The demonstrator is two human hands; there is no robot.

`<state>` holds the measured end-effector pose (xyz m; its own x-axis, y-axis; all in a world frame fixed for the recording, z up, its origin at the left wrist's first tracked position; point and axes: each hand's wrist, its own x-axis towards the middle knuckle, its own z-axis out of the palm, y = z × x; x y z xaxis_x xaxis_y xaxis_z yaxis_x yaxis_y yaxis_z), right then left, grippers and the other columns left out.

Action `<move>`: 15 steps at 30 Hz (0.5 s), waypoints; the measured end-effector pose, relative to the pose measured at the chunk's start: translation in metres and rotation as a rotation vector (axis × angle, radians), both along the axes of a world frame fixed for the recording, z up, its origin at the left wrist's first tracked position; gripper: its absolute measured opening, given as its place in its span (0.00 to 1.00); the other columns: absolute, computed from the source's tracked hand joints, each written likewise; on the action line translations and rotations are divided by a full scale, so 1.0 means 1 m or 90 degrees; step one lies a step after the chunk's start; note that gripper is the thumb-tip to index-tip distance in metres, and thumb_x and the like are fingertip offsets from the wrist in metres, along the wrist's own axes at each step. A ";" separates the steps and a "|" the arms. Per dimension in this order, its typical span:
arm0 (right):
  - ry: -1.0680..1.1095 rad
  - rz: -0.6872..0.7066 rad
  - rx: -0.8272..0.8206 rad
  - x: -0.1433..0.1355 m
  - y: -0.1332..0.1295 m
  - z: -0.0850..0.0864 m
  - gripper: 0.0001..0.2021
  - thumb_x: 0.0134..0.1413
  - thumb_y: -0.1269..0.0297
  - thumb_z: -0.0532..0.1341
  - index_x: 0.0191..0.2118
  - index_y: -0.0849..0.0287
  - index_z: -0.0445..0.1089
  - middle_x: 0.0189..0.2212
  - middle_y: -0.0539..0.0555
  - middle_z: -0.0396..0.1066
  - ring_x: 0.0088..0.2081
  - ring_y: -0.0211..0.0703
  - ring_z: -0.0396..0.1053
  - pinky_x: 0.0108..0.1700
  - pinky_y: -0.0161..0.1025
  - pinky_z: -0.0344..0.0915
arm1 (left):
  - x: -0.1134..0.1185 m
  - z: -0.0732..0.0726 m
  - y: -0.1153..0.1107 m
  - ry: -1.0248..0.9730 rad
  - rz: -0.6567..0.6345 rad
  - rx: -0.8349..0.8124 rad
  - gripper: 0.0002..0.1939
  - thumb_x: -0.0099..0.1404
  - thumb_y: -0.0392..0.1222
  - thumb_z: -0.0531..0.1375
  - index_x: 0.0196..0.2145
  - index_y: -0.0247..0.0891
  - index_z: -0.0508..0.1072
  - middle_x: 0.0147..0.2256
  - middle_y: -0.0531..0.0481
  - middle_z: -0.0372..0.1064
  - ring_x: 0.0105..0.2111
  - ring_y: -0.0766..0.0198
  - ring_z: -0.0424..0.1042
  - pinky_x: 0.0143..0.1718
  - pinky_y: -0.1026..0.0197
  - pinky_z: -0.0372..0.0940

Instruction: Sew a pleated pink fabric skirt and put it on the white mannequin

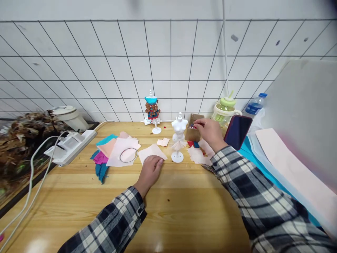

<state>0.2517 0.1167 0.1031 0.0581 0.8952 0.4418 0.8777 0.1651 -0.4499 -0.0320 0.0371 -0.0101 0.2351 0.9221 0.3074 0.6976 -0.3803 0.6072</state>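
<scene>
My left hand rests on the wooden table at the lower edge of a pale pink cloth square, its fingers curled together; whether it grips anything is hidden. My right hand is at a small cardboard box of small pins or beads, thumb and fingertips pinched together over its right side. What lies between those fingertips is too small to tell. Left of the box stands a white mini mannequin with a pale pink ruffle round its lower part. Small pink pieces lie behind the square.
A dressed mannequin stands near the wall. Cloth pieces and a metal ring lie left, beside a power strip. Pink scraps, a phone, a green-lidded cup and a bottle are right.
</scene>
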 end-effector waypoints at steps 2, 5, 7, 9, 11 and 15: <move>-0.040 -0.039 -0.027 0.001 0.026 0.002 0.13 0.58 0.62 0.57 0.42 0.54 0.79 0.41 0.55 0.79 0.42 0.49 0.73 0.46 0.43 0.65 | -0.001 0.000 -0.001 -0.004 -0.001 -0.002 0.19 0.71 0.50 0.48 0.38 0.39 0.76 0.40 0.44 0.74 0.44 0.54 0.69 0.50 0.51 0.62; -0.100 -0.050 -0.059 0.005 0.048 -0.008 0.17 0.57 0.66 0.58 0.50 0.54 0.76 0.44 0.58 0.78 0.44 0.50 0.73 0.45 0.43 0.64 | -0.002 0.001 -0.002 -0.010 -0.002 -0.001 0.18 0.71 0.49 0.48 0.38 0.39 0.75 0.40 0.44 0.74 0.44 0.54 0.69 0.50 0.51 0.62; -0.106 -0.053 -0.060 0.012 0.051 -0.016 0.18 0.55 0.65 0.59 0.52 0.54 0.75 0.45 0.59 0.77 0.44 0.52 0.73 0.44 0.44 0.64 | -0.002 0.002 -0.002 -0.011 -0.002 -0.001 0.18 0.71 0.49 0.48 0.38 0.39 0.75 0.40 0.44 0.74 0.45 0.55 0.69 0.51 0.50 0.62; -0.065 -0.095 -0.036 0.024 0.044 -0.021 0.16 0.57 0.60 0.57 0.48 0.55 0.77 0.42 0.58 0.78 0.42 0.52 0.73 0.42 0.44 0.65 | -0.002 0.002 -0.002 -0.008 -0.003 -0.002 0.18 0.71 0.48 0.49 0.38 0.39 0.75 0.41 0.44 0.73 0.45 0.55 0.69 0.51 0.50 0.62; -0.013 -0.122 0.010 0.036 0.028 -0.026 0.16 0.60 0.58 0.55 0.44 0.57 0.78 0.39 0.58 0.79 0.40 0.51 0.73 0.42 0.44 0.65 | -0.001 0.001 -0.001 -0.005 -0.006 -0.005 0.17 0.71 0.48 0.49 0.39 0.39 0.75 0.41 0.44 0.73 0.45 0.55 0.68 0.51 0.50 0.61; 0.015 -0.095 0.145 0.049 -0.036 -0.047 0.20 0.59 0.69 0.49 0.52 0.59 0.72 0.47 0.58 0.76 0.48 0.49 0.71 0.50 0.44 0.64 | -0.002 0.001 0.000 -0.011 -0.007 -0.005 0.16 0.71 0.48 0.50 0.38 0.40 0.75 0.41 0.45 0.73 0.45 0.55 0.69 0.51 0.51 0.61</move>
<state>0.3008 0.0805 0.0556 0.1946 0.7541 0.6272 0.8898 0.1334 -0.4365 -0.0336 0.0370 -0.0094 0.2407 0.9218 0.3039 0.6829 -0.3833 0.6218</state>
